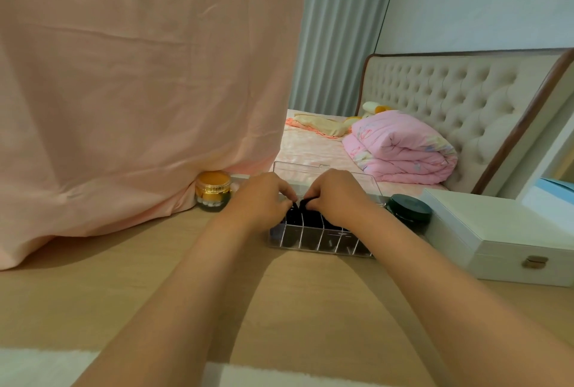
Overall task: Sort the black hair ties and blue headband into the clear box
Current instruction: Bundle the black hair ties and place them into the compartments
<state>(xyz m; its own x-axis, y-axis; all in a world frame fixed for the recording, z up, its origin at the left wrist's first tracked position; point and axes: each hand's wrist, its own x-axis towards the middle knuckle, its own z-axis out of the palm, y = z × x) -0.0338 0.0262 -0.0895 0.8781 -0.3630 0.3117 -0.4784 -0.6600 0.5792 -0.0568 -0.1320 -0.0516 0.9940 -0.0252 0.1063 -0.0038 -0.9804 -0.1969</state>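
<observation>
A clear box with several divided slots stands on the wooden tabletop, its lid raised behind it. Black hair ties fill the slots. Both hands are over the box. My left hand and my right hand pinch the same black hair tie between their fingertips, just above the slots. A dark bluish shape shows at the box's left end; I cannot tell whether it is the headband.
A gold-lidded jar stands left of the box under a hanging pink cloth. A dark green round jar and a white latched case sit to the right. A bed with a pink quilt lies behind.
</observation>
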